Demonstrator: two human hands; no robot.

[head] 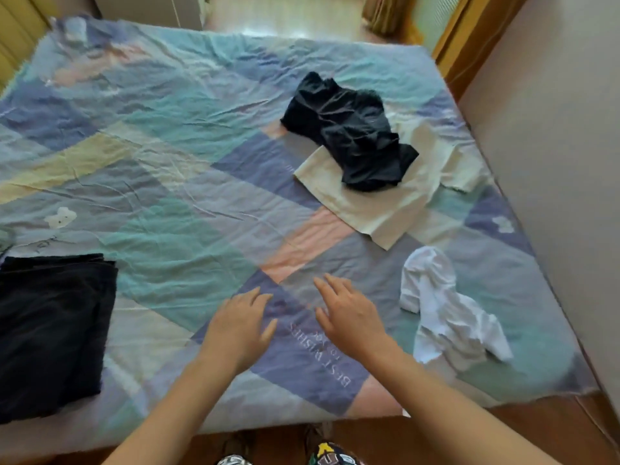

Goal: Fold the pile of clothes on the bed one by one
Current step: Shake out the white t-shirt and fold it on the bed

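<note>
head view: a bed fills most of the picture, covered by a patchwork sheet in blue, teal, pink and pale yellow blocks, wrinkled in many places. near the bottom of the sheet there is printed lettering, seen upside down and partly blurred.

both arms reach forward from the lower edge over the near part of the bed. the left hand is palm down with its fingers straight and a little apart, and it holds nothing. the right hand is just beside it, also palm down, fingers spread and relaxed, with no grip on anything. whether either palm actually touches the sheet cannot be told (the hands are slightly blurred).

the clothes lie in separate spots. a folded dark garment sits flat at the left edge of the bed, well apart from the hands. a crumpled white garment lies near the right hand, toward the right side of the bed. further back on the right, a crumpled black garment rests on top of a cream garment that is spread fairly flat beneath it.

beyond the bed there is a shiny pale floor and a yellowish curtain. a plain wall runs along the right side of the bed. at the bottom edge, brown wooden floor shows in front of the bed.
</note>
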